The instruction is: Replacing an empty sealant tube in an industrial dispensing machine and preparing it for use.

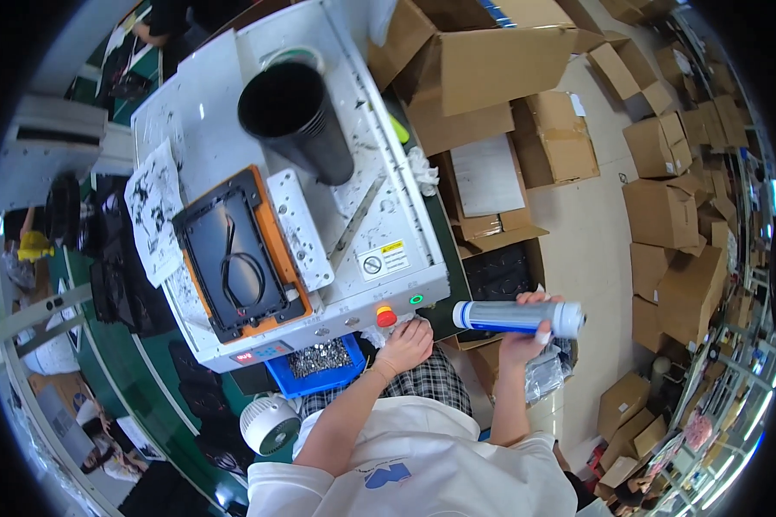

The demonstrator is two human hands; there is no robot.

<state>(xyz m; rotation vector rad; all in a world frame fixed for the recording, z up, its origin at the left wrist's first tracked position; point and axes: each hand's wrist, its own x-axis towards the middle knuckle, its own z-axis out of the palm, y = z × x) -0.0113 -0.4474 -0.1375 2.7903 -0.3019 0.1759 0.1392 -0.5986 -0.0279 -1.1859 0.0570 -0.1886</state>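
In my right hand (523, 339), fingers wrapped round its middle, is a white, grey and blue cylindrical canister (489, 317). It lies almost level, to the right of the machine. My left hand (408, 345) rests at the machine's front edge, just below a red push button (386, 316). Its fingers are bent and close together beside crumpled white tissue (374, 336); whatever they grip is hidden. On the white machine (379, 211), a black rectangular panel (230, 258) with a looped cable sits in an orange frame (278, 226).
A stack of black cups (306, 121) leans on the machine top, near a perforated white block (300, 226) and a stained sheet (153, 211). Below the front edge are a blue bin of small metal parts (319, 362) and a white fan (270, 426). Open cardboard boxes (506, 73) crowd the right.
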